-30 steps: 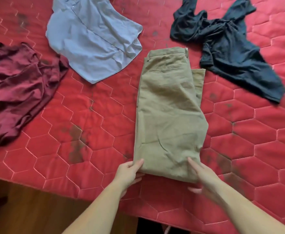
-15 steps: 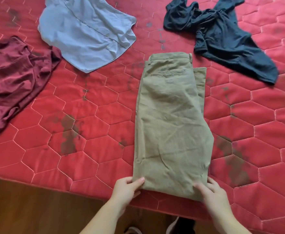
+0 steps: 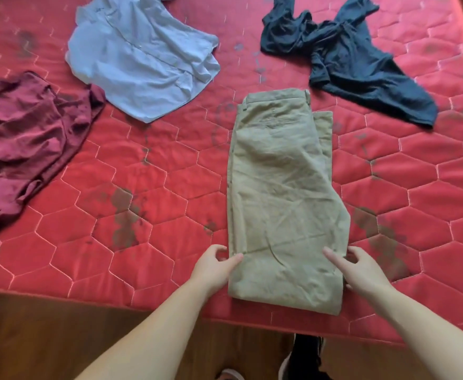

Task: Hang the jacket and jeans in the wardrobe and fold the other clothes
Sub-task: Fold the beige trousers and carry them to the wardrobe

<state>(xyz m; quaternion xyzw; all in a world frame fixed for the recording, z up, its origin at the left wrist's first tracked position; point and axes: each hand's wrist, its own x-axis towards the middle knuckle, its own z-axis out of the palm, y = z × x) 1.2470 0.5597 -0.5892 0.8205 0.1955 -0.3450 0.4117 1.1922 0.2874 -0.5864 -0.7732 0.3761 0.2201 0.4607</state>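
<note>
Two hands flank the folded khaki trousers point(image 3: 285, 201) on the red mattress point(image 3: 170, 187): left hand point(image 3: 215, 266) pinches their left edge, right hand point(image 3: 361, 270) fingers spread, gripping their right edge

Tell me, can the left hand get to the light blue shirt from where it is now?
Probably yes. The left hand sits at the khaki trousers' near left edge, and only bare red mattress lies between it and the light blue shirt; it may take a forward lean.

No readable text or labels.
</note>
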